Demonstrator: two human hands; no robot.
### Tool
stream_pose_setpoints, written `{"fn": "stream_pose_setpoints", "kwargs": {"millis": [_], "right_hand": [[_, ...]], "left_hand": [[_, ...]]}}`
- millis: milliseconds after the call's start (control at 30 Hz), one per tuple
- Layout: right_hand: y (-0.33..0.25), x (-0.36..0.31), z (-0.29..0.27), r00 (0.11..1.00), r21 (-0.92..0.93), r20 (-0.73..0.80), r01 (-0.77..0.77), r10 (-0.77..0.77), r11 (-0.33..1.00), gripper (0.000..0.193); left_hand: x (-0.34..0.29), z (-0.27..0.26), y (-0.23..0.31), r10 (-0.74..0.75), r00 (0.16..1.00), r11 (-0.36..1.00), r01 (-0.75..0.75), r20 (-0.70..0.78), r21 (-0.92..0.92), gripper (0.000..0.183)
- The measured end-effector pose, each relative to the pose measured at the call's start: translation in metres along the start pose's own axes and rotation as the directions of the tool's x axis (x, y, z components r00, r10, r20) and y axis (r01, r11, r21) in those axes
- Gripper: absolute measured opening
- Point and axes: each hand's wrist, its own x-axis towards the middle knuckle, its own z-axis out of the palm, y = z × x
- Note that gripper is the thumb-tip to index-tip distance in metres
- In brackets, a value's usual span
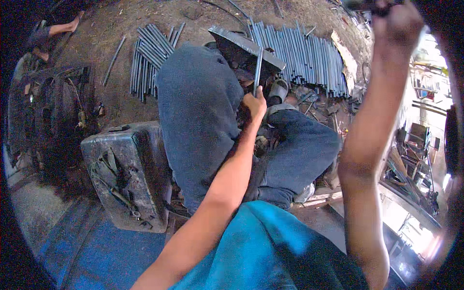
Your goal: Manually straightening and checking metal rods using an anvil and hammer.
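Rod and slab, viewed from above. My left hand (255,104) was wrapped around the near end of a metal rod (258,70), which pointed away from me and crossed the grey metal slab (237,42) beside my left knee (195,72); whether rod and slab touched, I could not tell. My right hand (400,24), held high at the upper right, appeared clenched about a dark object (382,7), too blurred and too near the rim to identify.

Hazards, as I judged them: a misaimed downward swing could have caught my left fingers, since they lay near the slab; a slack grip could have let the rod twist or skid; and a dropped rod could have struck my sandalled foot (279,90) just beside it.

Containers: to my left stood a scuffed, boxy container (152,208), its inside hidden and its contents therefore unknown; dark hand tools (121,193) lay on its upper face. The rods beyond, in a left pile (145,72) and a right pile (304,58), lay directly on the ground, uncontained.
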Motion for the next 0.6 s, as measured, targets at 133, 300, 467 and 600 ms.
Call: {"fn": "stream_pose_setpoints", "kwargs": {"millis": [133, 300, 467, 600], "right_hand": [[0.158, -0.187, -0.083, 0.85, -0.578, -0.245, -0.514, 0.466, 0.634, 0.026], [0.176, -0.272, -0.101, 0.241, -0.572, -0.232, -0.817, 0.942, 0.069, 0.02], [0.129, -0.219, -0.083, 0.221, -0.315, -0.13, -0.934, 0.967, 0.171, 0.017], [0.102, -0.145, -0.084, 0.494, -0.345, -0.111, -0.833, 0.862, 0.432, 0.02]], "left_hand": [[-0.008, 0.002, 0.011, 0.016, 1.0, 0.997, -0.015, 0.015, -0.071, 0.064], [-0.002, 0.011, 0.002, 0.102, 0.986, 0.994, -0.105, -0.133, -0.02, 0.061], [0.001, 0.023, -0.016, 0.16, 0.981, 0.987, -0.156, -0.11, 0.044, 0.059], [-0.004, 0.031, -0.029, 0.262, 0.945, 0.962, -0.24, -0.197, 0.129, 0.057]]}}
